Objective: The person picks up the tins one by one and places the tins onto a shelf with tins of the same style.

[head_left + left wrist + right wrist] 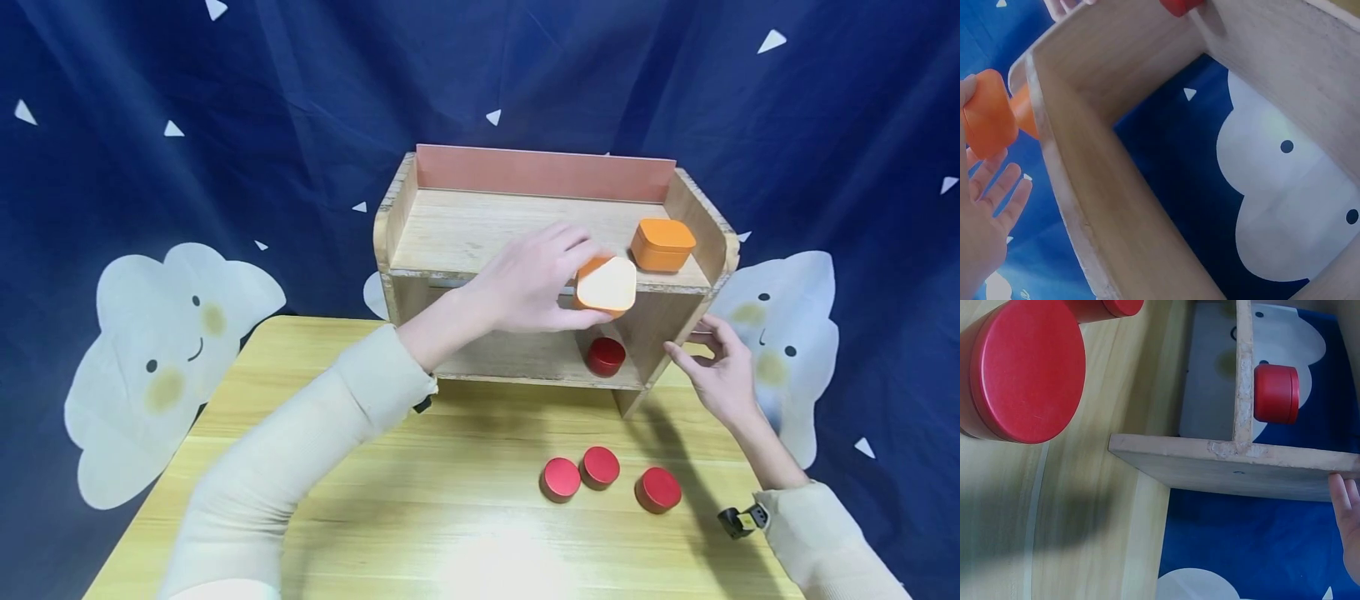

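Observation:
In the head view my left hand (536,279) holds an orange tin (606,287) with rounded corners, just in front of the shelf's upper board; its near face shines pale. The left wrist view shows this tin (990,115) between thumb and fingers. A second orange tin (663,246) stands at the right end of the upper board. With its fingertips my right hand (723,371) touches the outer right side of the small wooden shelf (480,223). Inside the lower compartment, at the right, sits a round red tin (606,357).
Three more round red tins, one left (561,480), one middle (600,468) and one right (658,490), stand on the wooden table (375,517) in front of the shelf. Behind hangs a dark blue curtain (315,100) with clouds and white triangles.

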The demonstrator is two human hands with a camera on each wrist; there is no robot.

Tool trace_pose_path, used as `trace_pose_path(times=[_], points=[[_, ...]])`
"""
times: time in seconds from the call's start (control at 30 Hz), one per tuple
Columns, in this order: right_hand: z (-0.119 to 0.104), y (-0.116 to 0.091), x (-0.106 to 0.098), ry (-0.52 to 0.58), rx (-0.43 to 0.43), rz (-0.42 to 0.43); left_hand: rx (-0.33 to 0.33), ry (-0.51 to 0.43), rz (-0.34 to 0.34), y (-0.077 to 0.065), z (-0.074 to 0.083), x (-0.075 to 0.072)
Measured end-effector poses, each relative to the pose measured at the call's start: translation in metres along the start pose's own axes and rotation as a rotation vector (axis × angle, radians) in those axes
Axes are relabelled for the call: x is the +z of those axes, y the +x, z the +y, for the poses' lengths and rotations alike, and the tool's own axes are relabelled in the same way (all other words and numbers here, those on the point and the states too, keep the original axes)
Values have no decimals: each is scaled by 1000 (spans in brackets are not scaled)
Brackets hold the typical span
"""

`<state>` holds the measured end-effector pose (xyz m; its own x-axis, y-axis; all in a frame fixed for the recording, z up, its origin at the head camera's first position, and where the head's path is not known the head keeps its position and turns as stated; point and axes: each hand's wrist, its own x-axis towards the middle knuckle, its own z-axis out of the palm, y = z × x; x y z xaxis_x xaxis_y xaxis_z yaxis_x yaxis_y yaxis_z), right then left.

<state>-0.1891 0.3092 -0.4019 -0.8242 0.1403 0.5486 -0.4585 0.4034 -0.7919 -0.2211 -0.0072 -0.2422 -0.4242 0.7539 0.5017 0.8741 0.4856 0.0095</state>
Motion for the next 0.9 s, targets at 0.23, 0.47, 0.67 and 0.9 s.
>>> trace_pose_path(times=[0.23,0.47,0.67,0.9], points=[[1,0,0,5,3,-6,-22,7,-9,12,-10,4],[1,0,-1,-5,5,-8,-55,12,7,24,-18,10],[0,0,0,-7,5,-8,-92,0,5,28,-21,14],[0,0,0,-22,3,-8,-124,-4,-10,30,-22,17]])
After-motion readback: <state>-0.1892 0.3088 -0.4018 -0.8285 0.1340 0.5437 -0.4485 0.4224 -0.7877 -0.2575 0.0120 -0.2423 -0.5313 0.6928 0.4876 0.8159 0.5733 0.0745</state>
